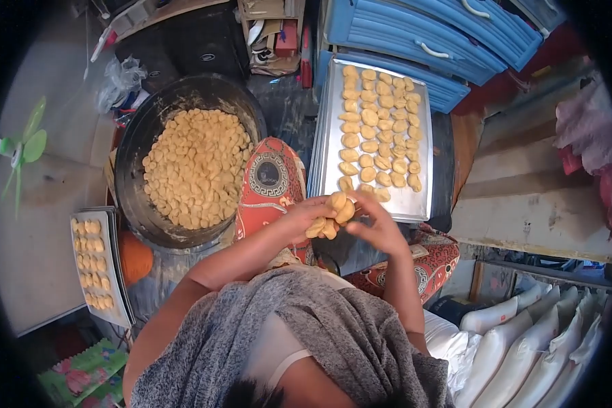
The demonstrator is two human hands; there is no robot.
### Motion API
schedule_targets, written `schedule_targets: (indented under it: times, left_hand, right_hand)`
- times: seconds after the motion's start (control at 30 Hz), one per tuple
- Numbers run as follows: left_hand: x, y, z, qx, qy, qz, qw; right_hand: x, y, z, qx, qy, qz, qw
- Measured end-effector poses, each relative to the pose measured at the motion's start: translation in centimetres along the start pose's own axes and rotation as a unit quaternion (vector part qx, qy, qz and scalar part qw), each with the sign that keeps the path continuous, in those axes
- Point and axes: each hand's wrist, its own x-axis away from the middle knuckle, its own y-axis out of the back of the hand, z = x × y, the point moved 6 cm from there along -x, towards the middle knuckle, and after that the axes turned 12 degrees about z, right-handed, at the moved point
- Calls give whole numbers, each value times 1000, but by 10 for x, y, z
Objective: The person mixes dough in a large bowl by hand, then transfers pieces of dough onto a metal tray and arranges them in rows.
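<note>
My left hand (307,219) is closed around several yellowish dough pieces (341,206), held in front of my lap near the tray's front edge. My right hand (377,228) is beside them, fingers apart and thumb separate, the fingertips close to the held pieces; whether they touch is hard to see. Beyond my hands lies a metal tray (415,199) with flattened dough pieces (369,117) set out in rows. To the left, a large black tub (130,178) holds a heap of small dough lumps (196,166).
Stacked trays (121,299) with dough pieces stand at far left, near an orange round object (136,257). Blue drawers (415,41) rise behind the main tray. White filled sacks (496,347) are at lower right. My patterned trouser legs (272,180) flank the space below my hands.
</note>
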Motion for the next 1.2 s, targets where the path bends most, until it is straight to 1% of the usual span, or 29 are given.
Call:
schedule_targets:
  times: [0.07,0.1,0.13,0.17,0.2,0.23,0.27,0.3,0.33,0.37,0.4,0.47,0.5,0.53,0.57,0.6,0.67,0.7,0.73,0.77,0.8,0.83,0.9,0.93,1.0,1.07,1.1,1.17,1.2]
  left_hand:
    - [-3,-6,0,-1,4,-6,1000]
    - [-2,-8,0,0,12,-16,1000]
    - [-1,-8,0,2,18,-27,999]
    - [0,-6,-2,3,15,-30,999]
    - [-1,-4,-5,-46,15,-13,999]
    - [-2,-2,-8,-94,15,4,995]
    - [-2,1,-10,-91,13,1,996]
    - [-3,4,-12,-106,6,-10,994]
    - [-4,7,-15,-121,-1,-19,992]
    - [-3,5,-18,-114,-5,-14,993]
    - [-4,7,-18,-113,-7,-14,993]
    - [-5,10,-16,-99,-5,-6,995]
    - [-5,9,-15,-97,-8,-7,995]
    - [-7,8,-14,-101,-4,-15,995]
    - [-9,7,-13,-107,0,-23,994]
    - [-11,8,-14,-106,-4,-24,994]
    - [-14,6,-8,-152,43,7,987]
    - [-14,2,-8,-182,70,1,981]
    - [-16,2,-7,-177,69,-2,982]
    - [-18,-1,-3,-210,91,25,973]
    - [-20,-5,0,-243,113,53,962]
    - [-23,-9,2,-268,126,61,953]
    - [-25,-15,4,-255,129,78,955]
    - [-26,-18,6,-242,130,96,957]
    - [-26,-14,4,-226,115,98,962]
    - [-23,5,7,-115,103,38,987]
    - [-23,14,10,-71,93,32,993]
    - [-21,18,7,-62,89,30,994]
    - [-20,19,3,-54,82,25,995]
  right_hand:
    - [-2,-23,1,-114,-18,81,990]
    - [-2,-25,-6,-171,-65,76,980]
    - [-1,-26,-8,-172,-64,79,980]
    - [1,-21,-10,-201,-57,44,977]
    - [2,-15,-14,-229,-51,10,972]
    - [3,-3,-20,-207,-42,-45,976]
    - [7,15,-24,-168,-50,-106,979]
    - [11,35,-34,-157,-60,-160,973]
    - [17,54,-47,-153,-41,-237,958]
    - [25,74,-59,-41,-60,-271,960]
    - [32,86,-85,-94,-53,-302,947]
    - [37,94,-101,-23,-58,-351,934]
    - [38,96,-120,103,-106,-297,943]
    - [34,91,-120,226,-151,-239,932]
    - [35,95,-119,277,-176,-224,917]
    - [31,93,-106,279,-174,-222,918]
    - [27,85,-70,427,-128,-230,865]
    - [21,77,-50,356,-83,-201,909]
    - [17,65,-26,356,-83,-195,910]
    - [9,42,-11,161,-71,-110,978]
    - [4,22,-6,-43,-56,-21,997]
    - [4,18,-7,-45,-58,-20,997]
    - [2,-2,-9,-51,-69,120,989]
    - [3,3,-14,-51,-70,120,989]
    - [10,48,-33,-111,-58,-92,988]
    - [28,93,-51,-87,-72,-298,948]
    - [31,108,-70,-87,-74,-302,947]
    - [45,134,-100,52,-90,-357,928]
    - [46,134,-103,195,-179,-329,906]
